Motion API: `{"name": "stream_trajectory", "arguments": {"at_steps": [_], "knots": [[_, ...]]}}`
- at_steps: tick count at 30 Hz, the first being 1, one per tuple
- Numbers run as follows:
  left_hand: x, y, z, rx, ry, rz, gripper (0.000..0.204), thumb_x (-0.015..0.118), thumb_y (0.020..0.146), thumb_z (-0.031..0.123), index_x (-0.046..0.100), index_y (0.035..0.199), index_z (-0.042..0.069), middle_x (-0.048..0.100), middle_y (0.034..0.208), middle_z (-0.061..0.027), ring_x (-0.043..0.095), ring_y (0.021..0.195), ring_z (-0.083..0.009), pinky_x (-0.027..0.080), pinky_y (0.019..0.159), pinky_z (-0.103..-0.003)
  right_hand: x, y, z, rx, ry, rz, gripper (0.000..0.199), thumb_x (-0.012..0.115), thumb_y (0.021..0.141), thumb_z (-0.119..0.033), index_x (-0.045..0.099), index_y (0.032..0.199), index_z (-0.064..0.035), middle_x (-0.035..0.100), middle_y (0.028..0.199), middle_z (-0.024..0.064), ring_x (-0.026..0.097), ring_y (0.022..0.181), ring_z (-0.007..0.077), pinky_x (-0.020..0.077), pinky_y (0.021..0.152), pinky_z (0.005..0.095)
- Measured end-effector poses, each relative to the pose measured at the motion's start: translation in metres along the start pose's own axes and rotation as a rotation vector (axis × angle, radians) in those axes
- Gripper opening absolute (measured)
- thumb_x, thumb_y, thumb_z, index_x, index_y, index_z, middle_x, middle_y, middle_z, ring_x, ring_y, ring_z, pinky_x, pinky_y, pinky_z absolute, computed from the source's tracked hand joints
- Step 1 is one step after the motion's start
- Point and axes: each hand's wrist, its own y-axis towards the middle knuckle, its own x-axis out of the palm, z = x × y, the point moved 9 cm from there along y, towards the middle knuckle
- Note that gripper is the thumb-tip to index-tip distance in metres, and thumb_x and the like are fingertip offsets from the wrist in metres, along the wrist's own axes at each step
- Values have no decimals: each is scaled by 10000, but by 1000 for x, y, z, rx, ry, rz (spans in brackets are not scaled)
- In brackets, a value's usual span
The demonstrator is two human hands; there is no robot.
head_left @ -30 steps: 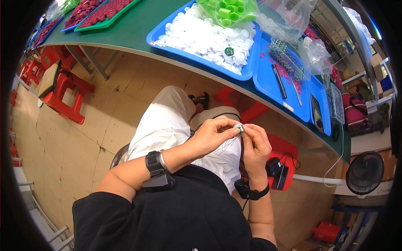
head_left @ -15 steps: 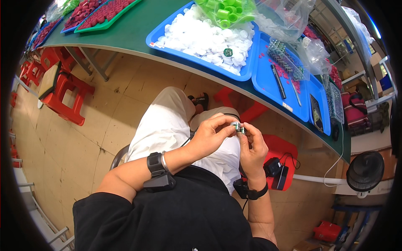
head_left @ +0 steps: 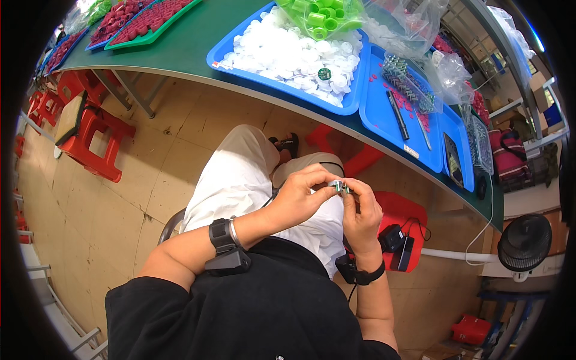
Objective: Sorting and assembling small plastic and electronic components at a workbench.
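Over my lap, my left hand [head_left: 303, 195] pinches a small silver-and-green electronic part [head_left: 336, 185] between thumb and fingers. Right beside it, my right hand [head_left: 362, 215] is closed at the fingertips on a small green piece [head_left: 346, 189], which looks like a circuit board. The two pieces are close together; whether they are joined cannot be made out. On the table ahead, a blue tray [head_left: 227, 73] is heaped with white plastic pieces [head_left: 288, 54]. A round green circuit board [head_left: 324, 74] with thin wires lies on that heap.
A second blue tray [head_left: 384, 135] holds a black pen [head_left: 398, 115], pink bits and a clear rack of metal springs [head_left: 401, 75]. Green plastic cups [head_left: 324, 18] fill a bag. A red stool [head_left: 403, 210] bears black devices; a black fan [head_left: 524, 243] stands right.
My fingers have shifted slightly and the silver-and-green part has turned a little between them. Both hands remain over my lap, and the view has moved only a touch.
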Motion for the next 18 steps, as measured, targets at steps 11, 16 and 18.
{"name": "stream_trajectory", "arguments": {"at_steps": [11,16,18], "knots": [[-3,-4,31,279,222,73,246,640,802,-77,646,1041,-16,629,909,-127,626,788,-253,505,673,-314,-4,-4,-1,164,79,81,168,655,827,62,604,984,33,669,898,141,694,738,204,569,635,283],[-5,8,78,646,420,127,349,662,713,-98,635,1034,36,626,904,-115,621,763,-293,514,641,-355,-5,-9,18,455,341,107,121,654,865,29,605,974,45,664,799,84,684,702,127,548,621,233],[-23,39,82,593,507,154,305,663,754,-70,639,1035,48,630,887,-125,627,771,-288,511,642,-343,-2,-8,19,460,322,27,118,653,865,28,604,971,41,663,803,83,683,699,127,543,609,230]]}}
